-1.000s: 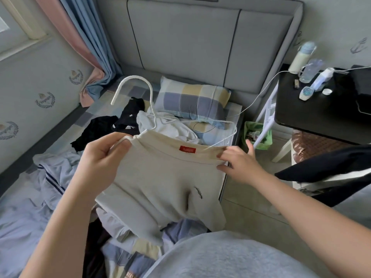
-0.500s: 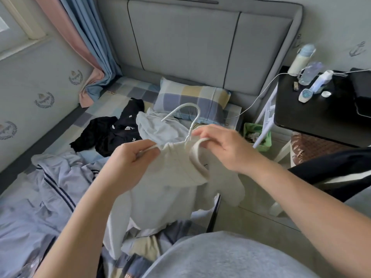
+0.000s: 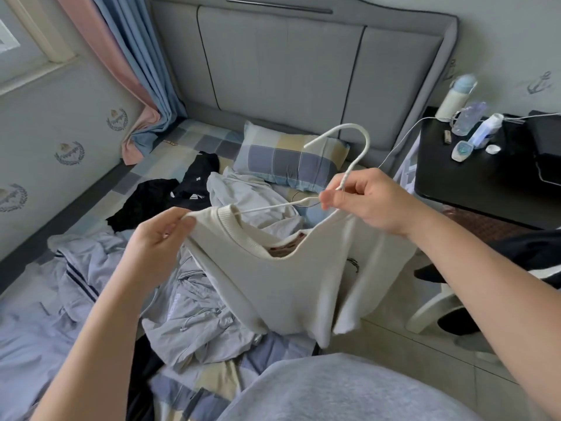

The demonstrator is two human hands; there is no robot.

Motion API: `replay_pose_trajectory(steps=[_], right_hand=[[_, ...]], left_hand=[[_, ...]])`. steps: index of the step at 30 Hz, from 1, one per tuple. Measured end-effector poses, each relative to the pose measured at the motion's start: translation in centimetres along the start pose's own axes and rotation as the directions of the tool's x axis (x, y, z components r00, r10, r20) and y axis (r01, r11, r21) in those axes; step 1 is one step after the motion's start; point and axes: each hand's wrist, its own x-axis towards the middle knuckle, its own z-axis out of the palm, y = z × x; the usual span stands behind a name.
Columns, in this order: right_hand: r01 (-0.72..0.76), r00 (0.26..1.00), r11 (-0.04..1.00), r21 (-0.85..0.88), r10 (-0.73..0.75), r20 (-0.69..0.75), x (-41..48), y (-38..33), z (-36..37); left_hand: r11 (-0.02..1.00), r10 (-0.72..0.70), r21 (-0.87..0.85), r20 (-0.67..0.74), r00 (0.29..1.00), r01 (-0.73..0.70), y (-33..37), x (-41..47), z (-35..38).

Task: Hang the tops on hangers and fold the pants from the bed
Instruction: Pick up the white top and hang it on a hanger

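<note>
A cream top point(image 3: 291, 284) hangs in front of me above the bed, its ribbed collar open toward me. A white hanger point(image 3: 353, 159) runs through the collar, its hook pointing up and left over the pillow. My right hand point(image 3: 373, 205) pinches the hanger at the base of the hook, together with the top's right shoulder. My left hand point(image 3: 158, 238) grips the top's left shoulder, where one hanger arm goes under the fabric. The rest of the hanger is hidden inside the top.
Black garments point(image 3: 170, 199), a white garment point(image 3: 246, 196) and light blue striped clothes point(image 3: 79, 278) lie on the checked bed point(image 3: 188, 138). A checked pillow point(image 3: 288, 159) sits by the grey headboard. A black side table point(image 3: 485, 174) with bottles stands at right, dark clothing point(image 3: 528, 256) on a chair below it.
The top has been pulled wider across the hanger. My right hand rose and moved right, now holding the hook's base. The hook stands higher, and my left hand moved left with the shoulder.
</note>
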Motion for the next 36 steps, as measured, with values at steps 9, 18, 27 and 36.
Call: replay_pose_trajectory(steps=[9,18,27,36], right_hand=[[-0.024,0.999,0.984,-0.176,0.028,0.019,0.8,-0.6,0.6],[0.081,0.997,0.985,-0.15,-0.082,-0.002,4.0,-3.7,1.7],[0.172,0.982,0.978,-0.119,-0.161,0.096,5.9,-5.2,3.7],[0.094,0.965,0.99,-0.105,-0.064,0.255,6.4,-3.8,4.8]], left_hand=[[0.997,0.066,-0.041,-0.015,0.998,-0.066,1.1,-0.5,-0.9],[0.992,0.123,0.023,-0.126,0.984,-0.121,1.3,-1.1,-4.3],[0.984,0.132,0.143,-0.166,0.977,-0.109,0.5,-2.0,-7.9],[0.973,0.173,-0.127,-0.153,0.973,-0.193,0.2,-3.5,-8.1]])
